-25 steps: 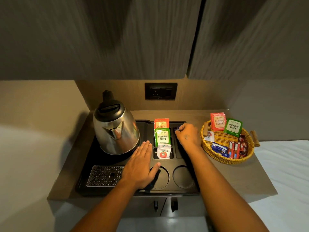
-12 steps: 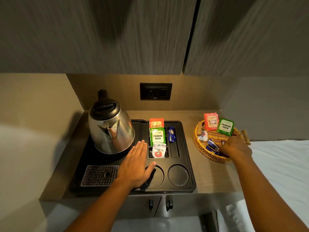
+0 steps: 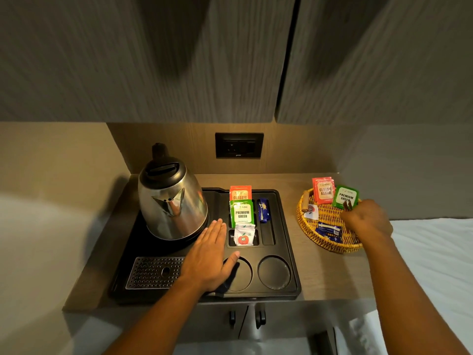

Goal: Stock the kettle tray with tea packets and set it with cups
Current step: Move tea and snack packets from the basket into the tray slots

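The black kettle tray (image 3: 286, 226) holds a steel kettle (image 3: 171, 201). Its middle slots carry an orange Classic packet (image 3: 240, 192), a green Premium Green packet (image 3: 242, 213) and a white packet with a red apple (image 3: 244, 235). A blue sachet (image 3: 263, 210) stands in the narrow right slot. Two round cup wells (image 3: 273, 272) hold nothing. My left hand (image 3: 208, 254) lies flat on the tray, fingers apart. My right hand (image 3: 366, 221) is over the wicker basket (image 3: 325, 242), fingers closed on thin dark brown sachets (image 3: 347, 206).
The basket holds an orange Classic Assam packet (image 3: 323, 190), a green Premium Green packet (image 3: 345, 197), blue sachets (image 3: 329, 230) and a small white packet (image 3: 312, 210). A wall socket (image 3: 239, 145) sits behind. Cabinet doors hang overhead. White bedding (image 3: 435, 265) lies right.
My right hand left the blue sachet in the tray's narrow slot, moved right to the basket and closed on brown sachets there. My left hand stayed flat on the tray.
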`<control>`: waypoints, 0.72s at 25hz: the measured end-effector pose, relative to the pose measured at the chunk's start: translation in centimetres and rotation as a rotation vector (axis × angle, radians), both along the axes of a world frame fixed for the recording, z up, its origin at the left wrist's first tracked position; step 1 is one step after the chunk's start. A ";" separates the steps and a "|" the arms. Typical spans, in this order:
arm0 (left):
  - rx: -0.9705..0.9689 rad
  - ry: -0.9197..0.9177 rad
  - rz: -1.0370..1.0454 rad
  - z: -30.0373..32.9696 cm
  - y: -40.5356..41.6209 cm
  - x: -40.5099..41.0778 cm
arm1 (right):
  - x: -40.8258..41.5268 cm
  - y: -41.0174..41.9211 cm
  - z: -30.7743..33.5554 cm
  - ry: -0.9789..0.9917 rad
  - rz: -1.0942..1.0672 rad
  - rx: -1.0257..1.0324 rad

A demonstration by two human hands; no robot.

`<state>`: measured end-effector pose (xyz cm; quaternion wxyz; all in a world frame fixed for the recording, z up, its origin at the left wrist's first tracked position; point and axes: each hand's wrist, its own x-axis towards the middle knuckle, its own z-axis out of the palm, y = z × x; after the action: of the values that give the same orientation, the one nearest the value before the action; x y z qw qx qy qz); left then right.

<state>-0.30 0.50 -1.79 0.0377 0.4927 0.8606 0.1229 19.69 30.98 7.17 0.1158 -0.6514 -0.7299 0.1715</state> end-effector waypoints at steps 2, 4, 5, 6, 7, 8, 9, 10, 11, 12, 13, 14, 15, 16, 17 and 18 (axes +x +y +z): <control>-0.008 0.004 -0.002 0.0 0.0 0.0 | -1.4 -2.0 0.8 0.082 0.081 0.009; -0.006 0.003 -0.002 0.0 0.0 0.0 | -4.7 -5.4 0.2 0.187 0.247 -0.080; -0.008 0.003 -0.005 0.1 -0.1 -0.1 | -6.6 -7.3 -0.6 0.225 0.307 -0.156; -0.011 0.004 -0.010 0.2 -0.1 -0.1 | -8.4 -8.8 -1.5 0.230 0.332 -0.215; -0.012 0.005 -0.011 0.2 -0.1 0.0 | -9.9 -9.9 -2.5 0.210 0.329 -0.250; -0.008 0.006 -0.011 0.2 -0.2 0.0 | -11.1 -10.7 -3.4 0.180 0.306 -0.266; -0.003 0.006 -0.011 0.2 -0.3 0.1 | -11.9 -11.2 -4.2 0.154 0.279 -0.271; 0.000 0.005 -0.014 0.2 -0.3 0.1 | -12.3 -11.5 -4.9 0.135 0.265 -0.268; 0.000 0.004 -0.016 0.1 -0.2 0.1 | -12.4 -11.6 -5.4 0.118 0.271 -0.258; 0.000 0.005 -0.016 0.0 -0.2 0.0 | -12.4 -11.5 -5.8 0.101 0.284 -0.248; 0.001 0.007 -0.015 0.0 -0.1 0.0 | -12.4 -11.3 -5.9 0.086 0.297 -0.239; 0.001 0.006 -0.015 0.0 0.0 -0.1 | -12.3 -11.0 -5.9 0.077 0.310 -0.239; -0.001 0.004 -0.016 0.0 0.0 0.0 | -12.2 -10.7 -5.8 0.082 0.324 -0.247; -0.003 0.000 -0.017 0.0 -0.1 -0.1 | -12.0 -10.4 -5.7 0.100 0.337 -0.248; -0.010 -0.005 -0.019 0.1 -0.2 -0.1 | -11.6 -10.1 -5.5 0.122 0.353 -0.232; -0.023 -0.005 -0.020 0.3 -0.2 -0.1 | -11.1 -10.0 -5.4 0.144 0.363 -0.197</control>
<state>-0.40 0.30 -1.54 0.0469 0.5007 0.8568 0.1139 8.61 20.99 1.72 0.0706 -0.5034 -0.8048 0.3064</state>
